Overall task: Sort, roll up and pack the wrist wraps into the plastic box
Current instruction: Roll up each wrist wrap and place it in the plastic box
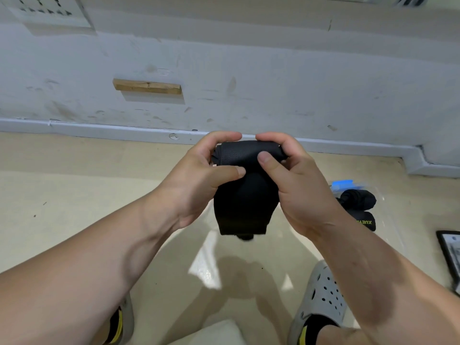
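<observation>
Currently the left hand and the right hand are both gripping one black wrist wrap, holding it in the air just left of the plastic box.

- Hands: they are sitting close together, index fingertips nearly meeting over the top of the wrap. Each hand's fingers are curling over the rolled upper end and each thumb is pressing on its front face.
- Wrap: the upper part is lying rolled between the hands; the loose tail is hanging straight down below them.
- Box: the clear box is sitting on the beige floor. A blue clip is showing at its far left corner. Two black rolled wraps are lying inside, one at the far end and one with yellow lettering nearer the camera. The right forearm is covering part of the box.
- Surroundings: a dark-framed flat object is lying on the floor right of the box, cut by the frame edge. A grey perforated shoe is standing nearer the camera than the box. A white scuffed wall is rising beyond the box, with a wooden block fixed to it, well left of the box.
</observation>
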